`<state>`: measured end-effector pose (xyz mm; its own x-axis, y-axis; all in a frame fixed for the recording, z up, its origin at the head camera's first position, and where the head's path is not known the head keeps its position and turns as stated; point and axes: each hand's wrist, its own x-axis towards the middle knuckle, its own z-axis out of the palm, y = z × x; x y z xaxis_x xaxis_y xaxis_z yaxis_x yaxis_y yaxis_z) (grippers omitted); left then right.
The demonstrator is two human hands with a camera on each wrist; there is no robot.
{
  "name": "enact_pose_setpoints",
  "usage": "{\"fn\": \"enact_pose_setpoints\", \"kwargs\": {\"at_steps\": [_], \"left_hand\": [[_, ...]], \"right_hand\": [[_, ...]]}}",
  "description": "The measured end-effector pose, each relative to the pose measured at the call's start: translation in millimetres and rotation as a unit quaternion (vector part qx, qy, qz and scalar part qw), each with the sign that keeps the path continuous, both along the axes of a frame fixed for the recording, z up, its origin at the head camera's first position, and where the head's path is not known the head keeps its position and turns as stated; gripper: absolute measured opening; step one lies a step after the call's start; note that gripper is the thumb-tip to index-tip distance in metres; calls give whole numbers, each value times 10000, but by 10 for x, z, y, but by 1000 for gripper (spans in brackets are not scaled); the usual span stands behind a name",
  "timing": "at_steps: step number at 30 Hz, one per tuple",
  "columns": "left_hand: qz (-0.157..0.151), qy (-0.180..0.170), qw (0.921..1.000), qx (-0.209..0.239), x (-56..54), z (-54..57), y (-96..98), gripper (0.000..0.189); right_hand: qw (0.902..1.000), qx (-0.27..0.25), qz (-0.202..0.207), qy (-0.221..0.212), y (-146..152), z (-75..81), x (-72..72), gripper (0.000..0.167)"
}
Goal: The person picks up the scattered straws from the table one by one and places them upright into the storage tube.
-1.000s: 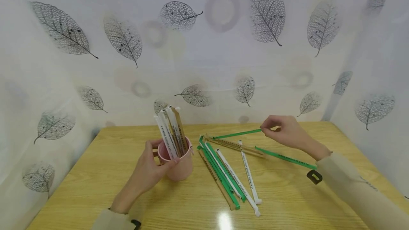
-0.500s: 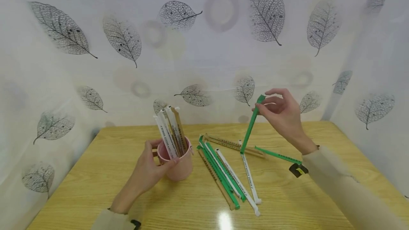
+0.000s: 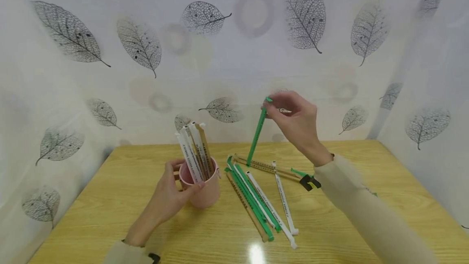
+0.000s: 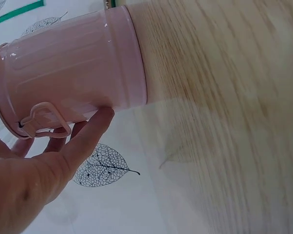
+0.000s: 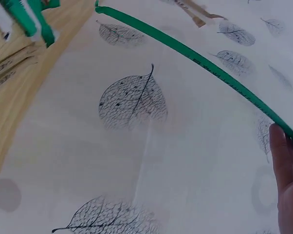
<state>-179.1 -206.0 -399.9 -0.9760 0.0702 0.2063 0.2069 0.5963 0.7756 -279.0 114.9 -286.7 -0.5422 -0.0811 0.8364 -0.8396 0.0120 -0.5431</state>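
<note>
Nearest me, my left hand (image 3: pixel 166 203) holds the pink cup (image 3: pixel 204 194), thumb over the near rim and fingers round the outside; the left wrist view shows one finger stretched along its wall beside the wire handle (image 4: pixel 46 119). The cup stands upright on the worktop (image 3: pixel 110 207). A bunch of white and brown straws (image 3: pixel 190 154) is already in it, leaning to the left, and I see no green among them.

Just right of the cup is what is left: an overlapping fan of brown, green and white straws (image 3: pixel 253 199), with a separate white straw (image 3: pixel 283 203) beside it. Farther back lie two brown straws (image 3: pixel 261 164), and another green straw (image 3: pixel 299 172) is mostly hidden behind my right sleeve (image 3: pixel 362 203). I judge things to be partway along, with a good many straws outside the cup.

Beyond the fan, my right hand (image 3: pixel 298 121) is raised above the worktop, wrist bent, reaching in from the right. Finger and thumb pinch the held green straw (image 3: pixel 256 137) near its top; it slants down and left, its lower end in front of the brown pair. I cannot tell how far above them it hangs. Behind everything is the leaf-printed backdrop (image 3: pixel 238 60).
</note>
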Motion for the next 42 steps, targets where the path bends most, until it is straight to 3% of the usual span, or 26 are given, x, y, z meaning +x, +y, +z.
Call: {"fn": "enact_pose_setpoints", "kwargs": {"at_steps": [8,17,27,42], "left_hand": [[84,-9,10000,34,13,2,23,84],[111,107,9998,-86,4,-3,26,84],[93,180,9997,-104,13,8,36,81],[155,143,9996,-199,-19,7,36,83]], "right_hand": [[9995,-200,255,10,-403,230,89,25],[9977,-23,498,458,-713,245,136,20],[9900,902,385,1016,-912,-12,126,18],[9828,1569,787,573,-1003,-471,108,17]]}}
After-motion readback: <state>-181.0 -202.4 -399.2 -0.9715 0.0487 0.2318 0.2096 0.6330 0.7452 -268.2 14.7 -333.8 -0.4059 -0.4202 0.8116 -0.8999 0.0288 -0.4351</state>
